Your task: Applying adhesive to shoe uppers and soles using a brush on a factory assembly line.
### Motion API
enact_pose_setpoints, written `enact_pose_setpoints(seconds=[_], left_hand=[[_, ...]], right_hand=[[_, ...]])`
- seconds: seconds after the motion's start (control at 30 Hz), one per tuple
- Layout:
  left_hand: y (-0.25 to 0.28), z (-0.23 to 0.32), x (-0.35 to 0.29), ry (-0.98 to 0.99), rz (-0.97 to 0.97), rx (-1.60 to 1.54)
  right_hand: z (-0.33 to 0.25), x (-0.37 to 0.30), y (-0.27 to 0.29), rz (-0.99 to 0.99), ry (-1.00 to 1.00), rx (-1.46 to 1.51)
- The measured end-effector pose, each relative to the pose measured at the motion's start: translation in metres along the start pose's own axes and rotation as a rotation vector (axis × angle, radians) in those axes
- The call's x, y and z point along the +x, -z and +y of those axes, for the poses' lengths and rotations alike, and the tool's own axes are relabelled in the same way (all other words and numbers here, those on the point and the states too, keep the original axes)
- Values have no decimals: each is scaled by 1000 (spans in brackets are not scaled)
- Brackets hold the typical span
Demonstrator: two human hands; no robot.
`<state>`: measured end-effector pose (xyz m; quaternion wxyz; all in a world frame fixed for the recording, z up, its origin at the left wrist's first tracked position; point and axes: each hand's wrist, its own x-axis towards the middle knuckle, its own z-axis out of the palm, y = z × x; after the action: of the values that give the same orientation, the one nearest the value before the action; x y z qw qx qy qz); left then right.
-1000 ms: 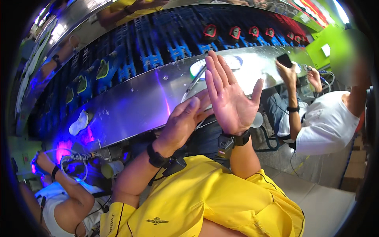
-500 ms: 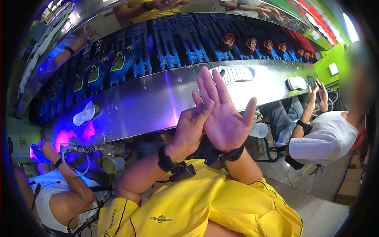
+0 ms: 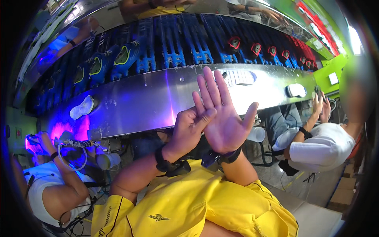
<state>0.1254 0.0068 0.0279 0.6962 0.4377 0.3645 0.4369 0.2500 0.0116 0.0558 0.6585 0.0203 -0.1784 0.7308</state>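
Since one second ago, our left hand (image 3: pixel 185 131) has come against our right hand (image 3: pixel 224 125), and its thumb now lies across the little-finger side of the palm. We judge the step in hand as one hand holding the other; the next move would call for loosening this grip. Our left fingers are curled, partly hidden behind the right hand, which they have hold of; our right fingers stand straight, the thumb spread wide, grasping nothing. Both hands are raised before the near edge of the metal table (image 3: pixel 150 103). Behind the right fingertips, a white sole (image 3: pixel 242 77) lies at its far edge; another pale sole (image 3: pixel 82 108) lies toward the left end, under violet light. Past the far edge we see a blue rack (image 3: pixel 171 53) with shoes (image 3: pixel 126 54), and at each side a seated co-worker in white.
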Motion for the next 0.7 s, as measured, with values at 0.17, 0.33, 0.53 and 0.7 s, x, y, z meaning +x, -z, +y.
enact_pose_setpoints(seconds=[0.17, 0.33, 0.53, 0.7], left_hand=[[8, 2, 15, 182, 69, 49], [-8, -18, -11, -13, 93, 67], [-8, 1, -34, -52, -85, -257], [5, -2, -37, -102, -37, 99]], right_hand=[[19, -6, -12, 40, 84, -429], [11, -8, -15, -9, 26, -357], [13, -6, -29, -84, 32, -210], [40, -27, -42, -40, 159, -687]])
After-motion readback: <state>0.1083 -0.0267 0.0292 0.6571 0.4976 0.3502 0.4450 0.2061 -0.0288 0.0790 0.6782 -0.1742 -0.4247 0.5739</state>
